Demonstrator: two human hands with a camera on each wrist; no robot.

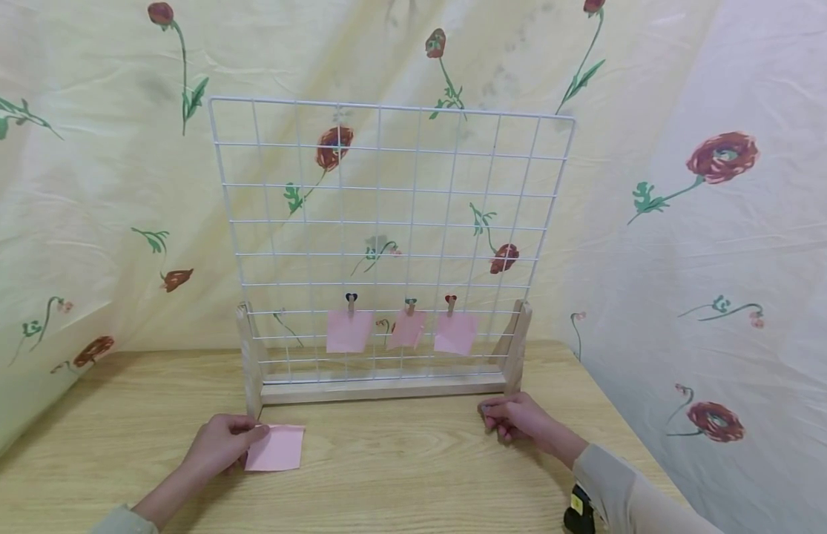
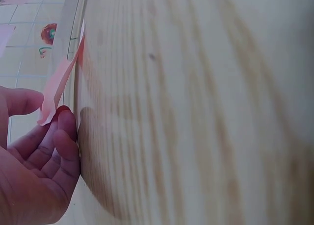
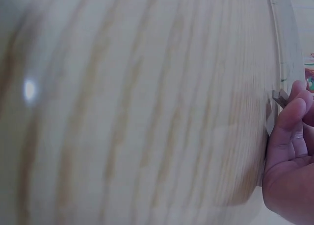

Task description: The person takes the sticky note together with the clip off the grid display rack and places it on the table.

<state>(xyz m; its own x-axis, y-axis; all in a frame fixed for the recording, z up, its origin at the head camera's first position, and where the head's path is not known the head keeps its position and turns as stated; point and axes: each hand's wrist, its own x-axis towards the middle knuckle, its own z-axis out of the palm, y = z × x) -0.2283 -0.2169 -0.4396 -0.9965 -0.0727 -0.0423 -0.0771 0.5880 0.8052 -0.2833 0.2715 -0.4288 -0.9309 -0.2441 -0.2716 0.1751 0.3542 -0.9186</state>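
Note:
My left hand [image 1: 221, 445] pinches a pink paper square [image 1: 277, 448] by its left edge, low over the table; in the left wrist view the paper [image 2: 60, 83] stands between thumb and fingers. At the right my right hand [image 1: 518, 419] pinches a small clothespin [image 3: 279, 97], mostly hidden by the fingers. Behind both hands stands a white wire grid [image 1: 413, 222]. On its lower part three pink papers hang from clips: a left paper [image 1: 349, 331], a narrower middle paper [image 1: 408, 329] and a right paper [image 1: 456, 333].
A wooden stand [image 1: 386, 389] carries the grid, with an upright post [image 1: 251, 363] at the left and another post [image 1: 516, 348] at the right. Near my right forearm lies a black and yellow object [image 1: 578, 510] on the wooden table [image 1: 386, 482]. A flowered cloth [image 1: 720, 259] hangs behind.

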